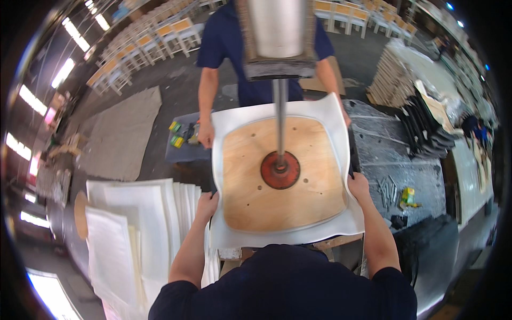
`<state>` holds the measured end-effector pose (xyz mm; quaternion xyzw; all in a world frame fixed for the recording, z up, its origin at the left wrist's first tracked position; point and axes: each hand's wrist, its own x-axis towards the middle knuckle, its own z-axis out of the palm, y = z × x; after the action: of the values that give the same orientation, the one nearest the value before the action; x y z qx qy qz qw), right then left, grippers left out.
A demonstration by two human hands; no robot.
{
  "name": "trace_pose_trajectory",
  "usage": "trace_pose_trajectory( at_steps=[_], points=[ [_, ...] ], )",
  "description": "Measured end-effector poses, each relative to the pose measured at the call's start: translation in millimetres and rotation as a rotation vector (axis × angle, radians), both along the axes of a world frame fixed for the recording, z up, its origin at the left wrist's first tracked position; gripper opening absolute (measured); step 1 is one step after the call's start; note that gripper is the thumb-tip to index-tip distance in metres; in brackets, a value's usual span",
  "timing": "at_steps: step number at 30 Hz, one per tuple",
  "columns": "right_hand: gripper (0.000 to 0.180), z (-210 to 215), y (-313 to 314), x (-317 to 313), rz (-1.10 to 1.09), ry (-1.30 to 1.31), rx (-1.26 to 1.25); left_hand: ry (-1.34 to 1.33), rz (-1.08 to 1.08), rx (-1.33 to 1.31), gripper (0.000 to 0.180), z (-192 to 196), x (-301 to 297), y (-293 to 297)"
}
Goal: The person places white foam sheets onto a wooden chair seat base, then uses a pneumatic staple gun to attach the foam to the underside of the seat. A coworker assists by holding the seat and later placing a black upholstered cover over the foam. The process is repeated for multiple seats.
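A square plywood seat board [282, 202] lies on a white cover sheet [234, 128] whose edges curl up around it. A red round press pad [280, 169] on a steel rod [280, 112] bears down on the board's middle. My left hand [207, 202] grips the sheet's left edge. My right hand [358, 184] grips the sheet's right edge. Across from me a person in a dark blue shirt [224, 37] holds the far corners, one hand [205, 133] at the far left.
A stack of white sheets [133, 229] lies at my lower left. A dark worktable [394, 160] with screws and a yellow-green object [408, 196] stands to the right. Small tools [181, 136] sit on a stand at the far left. Rows of chairs [149, 42] fill the background.
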<state>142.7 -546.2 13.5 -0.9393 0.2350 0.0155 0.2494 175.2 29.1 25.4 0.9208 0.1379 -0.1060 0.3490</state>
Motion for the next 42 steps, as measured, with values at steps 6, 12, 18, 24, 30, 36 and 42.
trace_pose_trajectory(
  at_steps=[6, 12, 18, 24, 30, 36, 42],
  points=[
    [0.053, 0.2, 2.5, -12.4, 0.119, -0.210, -0.080, 0.028, -0.016, -0.056, 0.046, -1.5, -0.1, -8.3],
    [0.051, 1.1, 3.6, -17.2, 0.208, -0.244, -0.177, -0.159, -0.151, 0.157, 0.049, -5.0, -4.2, -20.7],
    [0.053, 0.9, 4.5, -16.8, 0.207, -0.286, -0.135, -0.185, -0.150, 0.194, 0.048, -1.5, -7.3, -24.1],
    [0.051, 1.3, 7.8, -16.9, 0.195, -0.219, -0.187, -0.187, -0.132, 0.170, 0.045, -2.4, -7.0, -25.6],
    [0.048, -0.3, 11.0, -14.1, 0.217, -0.252, -0.190, -0.150, -0.154, 0.220, 0.046, -0.5, -8.4, -21.2],
    [0.042, 13.1, 4.1, -16.0, 0.243, -0.315, -0.113, -0.224, -0.140, 0.120, 0.042, 18.1, 5.3, -33.6],
    [0.025, 40.8, 94.3, 31.6, 0.430, -0.569, 0.236, -0.391, -0.351, -0.053, 0.027, 16.1, 23.1, -121.5]
  ],
)
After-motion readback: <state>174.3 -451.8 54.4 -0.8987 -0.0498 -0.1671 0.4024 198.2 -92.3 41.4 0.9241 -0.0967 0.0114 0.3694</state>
